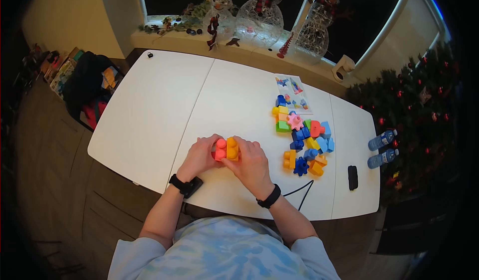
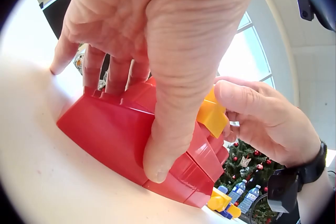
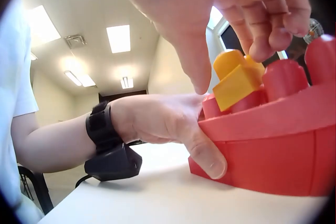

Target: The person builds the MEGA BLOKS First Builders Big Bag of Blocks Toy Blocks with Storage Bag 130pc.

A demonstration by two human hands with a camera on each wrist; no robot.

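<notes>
The left hand (image 1: 200,155) is gripping a red studded piece (image 3: 262,150), its thumb pressing along one side and its fingers lying behind the upper edge of the other; the right hand (image 1: 253,160) is holding a yellow block (image 3: 237,87) in a pinch, thumb on one side and fingers on the other; both grips are clamping, the left on red, the right on yellow. The red piece is resting on the white table (image 1: 149,100) in front of the person, sitting low between the two hands; the yellow block is lying just above it, under the right fingertips and among its studs; whether it is seating fully, I cannot tell.

The red piece's studs are pointing up; its long axis is running roughly sideways across the right wrist view and slanting down to the right in the left wrist view, while the hands are hiding its ends from the head view. The yellow block's studs are also facing upward; in the right wrist view, its body is slanting against the red edge; from the head, its two studs are lining up away from the person.
</notes>
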